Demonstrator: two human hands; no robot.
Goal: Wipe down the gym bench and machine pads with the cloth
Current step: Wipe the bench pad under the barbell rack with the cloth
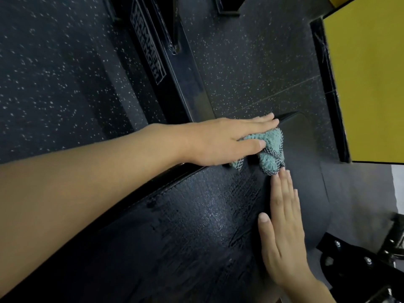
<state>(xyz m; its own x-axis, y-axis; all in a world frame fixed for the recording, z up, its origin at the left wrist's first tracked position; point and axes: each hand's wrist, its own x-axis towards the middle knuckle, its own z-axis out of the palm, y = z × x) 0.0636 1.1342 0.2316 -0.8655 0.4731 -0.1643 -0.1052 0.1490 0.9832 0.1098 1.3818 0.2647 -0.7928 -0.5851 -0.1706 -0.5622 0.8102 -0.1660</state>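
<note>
The left hand [223, 141], fingers straight, is pressing the bunched teal cloth [270, 149] onto the bench [196, 226], right of centre. The right hand [284, 232] is lying flat just below it, holding nothing. The cloth is looking soft, light and limp, best bunched under the palm. No container is showing.

Open pad [196, 226] stretches along the near side, unobstructed below the left forearm. At the far end the left hand [227, 141], cloth [271, 149] and right hand [282, 226] crowd together. A black frame [175, 68] runs close by the pad's left side, a bolted bracket [349, 254] juts at lower right, and bare floor [251, 62] lies beyond.
</note>
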